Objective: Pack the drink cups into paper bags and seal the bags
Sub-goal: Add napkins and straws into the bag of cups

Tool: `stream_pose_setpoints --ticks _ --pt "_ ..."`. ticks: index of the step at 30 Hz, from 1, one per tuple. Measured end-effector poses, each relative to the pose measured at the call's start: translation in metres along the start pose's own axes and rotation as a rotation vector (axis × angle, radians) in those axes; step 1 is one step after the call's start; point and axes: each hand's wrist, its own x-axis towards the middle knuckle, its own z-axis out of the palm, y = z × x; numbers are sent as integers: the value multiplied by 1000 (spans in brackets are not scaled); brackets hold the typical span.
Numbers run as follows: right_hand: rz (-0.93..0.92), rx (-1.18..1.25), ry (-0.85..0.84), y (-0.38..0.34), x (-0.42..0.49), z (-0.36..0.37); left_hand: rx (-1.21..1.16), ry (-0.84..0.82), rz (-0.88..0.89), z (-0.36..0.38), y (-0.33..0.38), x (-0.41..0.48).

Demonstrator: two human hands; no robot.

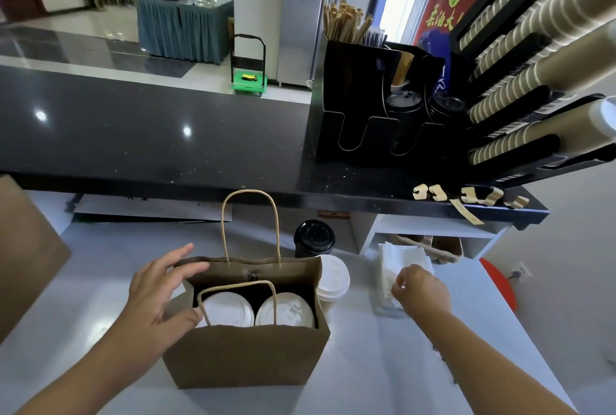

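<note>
Inside paper bag (246, 354): two white-lidded cups (228, 309) packed, top unsealed. Just right of bag: third white-lidded cup (333, 278) and black-lidded cup (314, 236) outstanding; left hand (156, 294) spread against bag's left end; right hand (421, 291) pinching napkins (396, 258).

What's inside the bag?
Two white-lidded cups stand side by side in the bag. Only their tops show: the bag's front wall covers the cup bodies, and the bag's bottom is out of sight.
</note>
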Motion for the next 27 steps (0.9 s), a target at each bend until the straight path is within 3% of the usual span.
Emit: stream_pose_setpoints --ticks 7,17,27 --pt "-6 118 -117 11 5 -4 1 -19 -24 -1 2 -1" --pt "-13 282 -140 16 -8 -3 -3 -30 -45 -1 9 -2" --pt "-63 151 -31 10 -13 1 8 -13 -31 1 8 -2"
